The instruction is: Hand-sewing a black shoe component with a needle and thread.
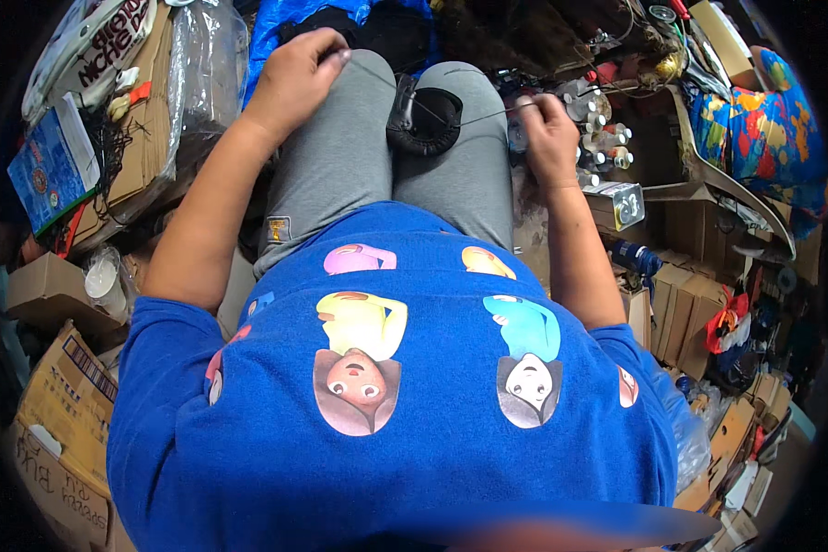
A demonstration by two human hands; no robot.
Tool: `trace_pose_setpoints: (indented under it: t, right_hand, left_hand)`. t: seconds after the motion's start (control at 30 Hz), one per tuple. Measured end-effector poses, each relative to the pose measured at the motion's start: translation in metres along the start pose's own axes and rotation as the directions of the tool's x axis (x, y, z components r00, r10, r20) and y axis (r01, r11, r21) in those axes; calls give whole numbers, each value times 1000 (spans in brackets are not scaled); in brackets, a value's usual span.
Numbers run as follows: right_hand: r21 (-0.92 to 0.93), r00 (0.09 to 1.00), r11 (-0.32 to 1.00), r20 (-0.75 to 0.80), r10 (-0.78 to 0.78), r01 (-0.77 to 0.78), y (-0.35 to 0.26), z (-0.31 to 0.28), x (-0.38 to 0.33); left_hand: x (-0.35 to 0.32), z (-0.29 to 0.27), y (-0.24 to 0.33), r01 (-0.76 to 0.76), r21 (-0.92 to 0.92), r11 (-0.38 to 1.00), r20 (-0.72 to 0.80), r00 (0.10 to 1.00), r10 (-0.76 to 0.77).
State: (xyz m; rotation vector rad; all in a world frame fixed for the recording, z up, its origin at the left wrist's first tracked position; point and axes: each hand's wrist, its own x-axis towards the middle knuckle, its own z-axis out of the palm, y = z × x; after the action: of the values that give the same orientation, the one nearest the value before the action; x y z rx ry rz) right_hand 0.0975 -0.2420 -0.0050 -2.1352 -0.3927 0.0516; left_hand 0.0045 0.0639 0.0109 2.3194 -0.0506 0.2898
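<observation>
A black round padded piece (425,124), looking like a headphone ear cup with a wrinkled cushion rim, rests between my thighs near the knees. A thin dark thread or wire (486,117) stretches from it to my right hand (548,138), whose fingers are pinched on that strand beside my right knee. Over my left knee, my left hand (296,81) is closed in a pinch. A fine dark line runs from near its fingertips toward the black piece, but what the fingers hold is too small to make out.
Several small clear bottles (607,143) stand just right of my right hand. Flattened cardboard and plastic wrap (210,69) lean at the left, near a blue booklet (53,170). Cardboard boxes (685,299) crowd the right, and a blue tarp (281,14) lies beyond my knees.
</observation>
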Motion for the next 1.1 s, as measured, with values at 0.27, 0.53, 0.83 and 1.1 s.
trace_pose_setpoints:
  t: [0.27,0.53,0.83,1.1]
  right_hand:
    - [906,801,-185,423,425,-380,-47,17,-4]
    - [812,809,37,574,122,-582,-17,-1,-28]
    - [430,671,531,599,437,-730,46,-105,-67]
    - [11,938,979,287,193,-205,-14,-63,-39]
  left_hand:
    - [11,30,51,293,-921,-257,359,894,-267]
    - [13,25,6,436,-888,-148,455,879,-140]
    - [-25,-82,-71,243,-185,952,30,970,-241]
    - [17,22,28,-126,-217,968,256,950,181]
